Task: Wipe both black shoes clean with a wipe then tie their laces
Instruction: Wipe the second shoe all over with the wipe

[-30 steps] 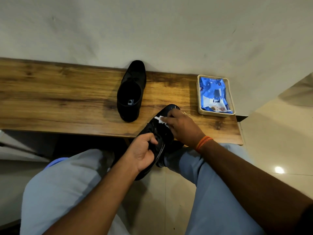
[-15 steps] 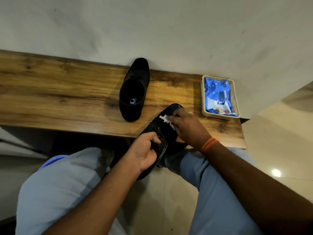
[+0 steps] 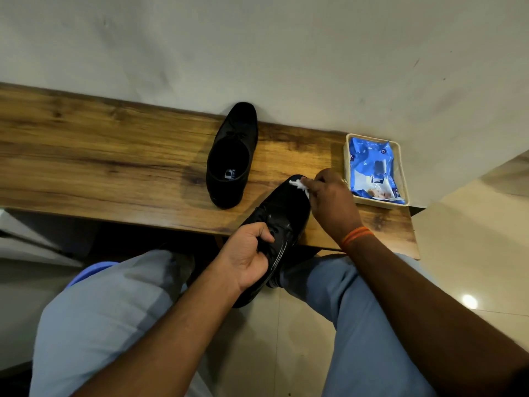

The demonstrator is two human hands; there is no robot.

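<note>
My left hand [image 3: 248,257] grips one black shoe [image 3: 282,216] by its opening and heel side, holding it tilted over the table's front edge with the toe pointing away. My right hand [image 3: 329,200] pinches a small white wipe [image 3: 299,186] and presses it against the shoe's toe. Wet streaks shine on the shoe's upper. The other black shoe [image 3: 232,156] stands upright on the wooden table [image 3: 100,156], toe toward the wall, with its laces loosely knotted.
A cream tray [image 3: 349,167] holding a blue wipes packet [image 3: 373,171] sits at the table's right end, close to my right hand. A white wall runs behind the table. My knees in light blue trousers [image 3: 108,316] are below, over a tiled floor.
My right hand has slid the wipe from the middle of the shoe forward to its toe. My left hand keeps the same grip on the shoe.
</note>
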